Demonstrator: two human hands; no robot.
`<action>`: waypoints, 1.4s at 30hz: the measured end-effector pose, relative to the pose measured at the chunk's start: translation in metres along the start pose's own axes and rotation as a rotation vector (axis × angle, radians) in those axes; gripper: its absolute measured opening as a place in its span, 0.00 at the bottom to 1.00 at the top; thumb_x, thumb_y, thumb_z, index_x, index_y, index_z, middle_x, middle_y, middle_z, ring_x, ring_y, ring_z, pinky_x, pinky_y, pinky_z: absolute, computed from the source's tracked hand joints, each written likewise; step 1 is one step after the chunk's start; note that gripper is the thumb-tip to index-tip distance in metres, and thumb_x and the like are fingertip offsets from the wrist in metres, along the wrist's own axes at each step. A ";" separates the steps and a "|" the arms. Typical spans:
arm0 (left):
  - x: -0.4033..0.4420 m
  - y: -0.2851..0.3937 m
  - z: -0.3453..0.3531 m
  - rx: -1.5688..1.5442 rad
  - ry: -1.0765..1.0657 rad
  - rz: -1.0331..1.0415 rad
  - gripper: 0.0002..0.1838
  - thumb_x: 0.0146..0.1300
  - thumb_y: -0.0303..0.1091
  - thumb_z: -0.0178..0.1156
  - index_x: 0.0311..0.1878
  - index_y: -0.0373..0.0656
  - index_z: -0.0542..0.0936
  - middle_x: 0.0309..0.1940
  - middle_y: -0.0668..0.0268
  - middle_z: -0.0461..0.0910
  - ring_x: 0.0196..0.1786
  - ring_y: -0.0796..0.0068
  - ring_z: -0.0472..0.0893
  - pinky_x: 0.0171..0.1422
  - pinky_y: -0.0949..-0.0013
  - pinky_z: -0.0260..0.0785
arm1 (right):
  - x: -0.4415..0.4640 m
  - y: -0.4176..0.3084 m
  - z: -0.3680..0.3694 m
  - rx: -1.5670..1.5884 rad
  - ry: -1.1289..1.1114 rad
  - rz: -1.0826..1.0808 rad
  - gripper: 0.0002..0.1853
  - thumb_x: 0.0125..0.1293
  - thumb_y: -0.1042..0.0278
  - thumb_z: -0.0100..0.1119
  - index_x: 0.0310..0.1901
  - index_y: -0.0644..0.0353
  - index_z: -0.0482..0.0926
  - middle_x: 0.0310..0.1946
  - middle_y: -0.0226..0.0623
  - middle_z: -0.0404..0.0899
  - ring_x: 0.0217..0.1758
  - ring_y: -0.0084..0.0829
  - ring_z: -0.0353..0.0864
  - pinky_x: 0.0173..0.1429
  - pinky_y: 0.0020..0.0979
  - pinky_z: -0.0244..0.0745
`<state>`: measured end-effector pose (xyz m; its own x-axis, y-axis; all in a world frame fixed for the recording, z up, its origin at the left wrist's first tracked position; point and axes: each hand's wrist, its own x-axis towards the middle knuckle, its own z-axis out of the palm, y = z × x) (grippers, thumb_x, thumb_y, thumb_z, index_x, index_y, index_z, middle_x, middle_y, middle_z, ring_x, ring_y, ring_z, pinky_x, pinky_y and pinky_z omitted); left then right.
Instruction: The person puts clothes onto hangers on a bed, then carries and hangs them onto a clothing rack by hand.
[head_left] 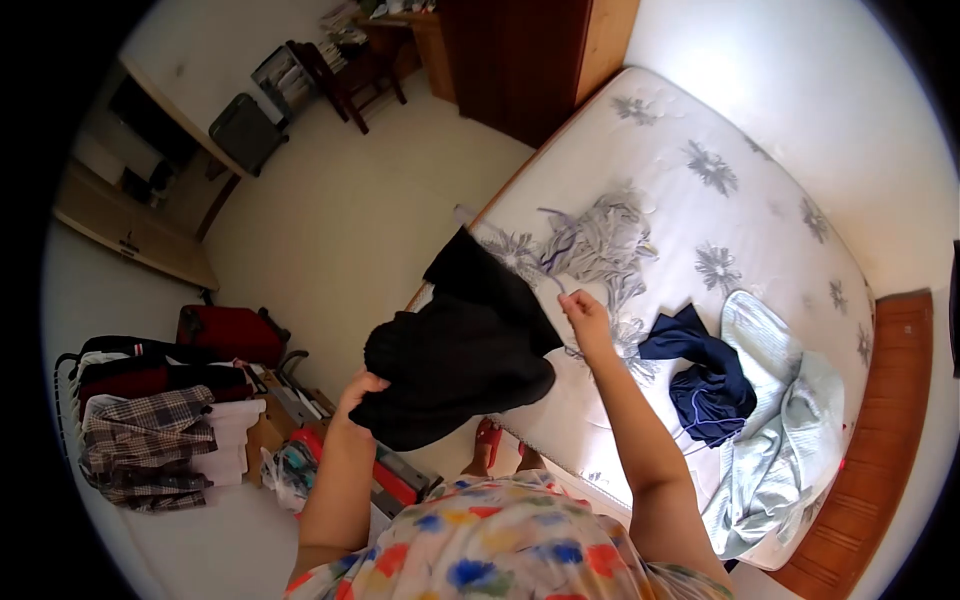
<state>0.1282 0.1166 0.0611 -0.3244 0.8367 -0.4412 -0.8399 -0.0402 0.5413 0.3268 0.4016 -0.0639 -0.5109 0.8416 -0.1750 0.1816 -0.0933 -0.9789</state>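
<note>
A bulky black garment (465, 350) hangs in front of me, partly over the bed's edge. My left hand (362, 395) is closed on its lower left side. My right hand (588, 322) is closed in a pinch just right of the garment. A thin purplish-grey line shows near those fingertips, but what they hold is too small to make out. Beyond the right hand, a crumpled grey garment (605, 245) lies on the mattress (680, 225). To the right are a dark navy garment (708, 375) with a thin purple line on it and a rumpled pale green cloth (785, 430).
A wooden headboard (875, 440) bounds the bed at right. At left are a rack with a plaid shirt (150, 435), a red suitcase (232, 335) and bagged items (290, 465) near my feet. A dark suitcase (247, 133), chair (350, 85) and cabinet (510, 65) stand farther back.
</note>
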 end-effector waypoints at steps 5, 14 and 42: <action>-0.027 0.044 0.029 -0.009 -0.250 0.180 0.32 0.46 0.28 0.51 0.61 0.35 0.68 0.56 0.53 0.73 0.58 0.56 0.75 0.63 0.56 0.67 | -0.041 -0.113 -0.042 0.124 0.040 -0.107 0.10 0.65 0.63 0.59 0.30 0.58 0.75 0.16 0.16 0.62 0.19 0.11 0.55 0.23 0.18 0.46; 0.011 0.022 0.032 -0.075 -0.158 -0.044 0.26 0.51 0.27 0.54 0.57 0.35 0.70 0.52 0.55 0.76 0.54 0.57 0.77 0.59 0.54 0.70 | -0.091 -0.148 -0.061 -0.130 0.234 -0.247 0.07 0.67 0.71 0.51 0.42 0.60 0.78 0.20 0.22 0.69 0.24 0.12 0.62 0.28 0.18 0.56; 0.066 -0.041 0.094 -0.131 -0.605 -0.080 0.15 0.55 0.28 0.50 0.47 0.39 0.76 0.43 0.62 0.80 0.49 0.67 0.79 0.57 0.62 0.71 | -0.173 -0.229 0.045 0.016 -0.293 -0.146 0.14 0.72 0.65 0.47 0.55 0.58 0.73 0.18 0.18 0.62 0.18 0.11 0.56 0.21 0.17 0.51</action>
<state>0.1819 0.2250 0.0775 0.0137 0.9995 0.0279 -0.9102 0.0009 0.4141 0.3359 0.2530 0.1858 -0.7510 0.6582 -0.0533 0.0766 0.0067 -0.9970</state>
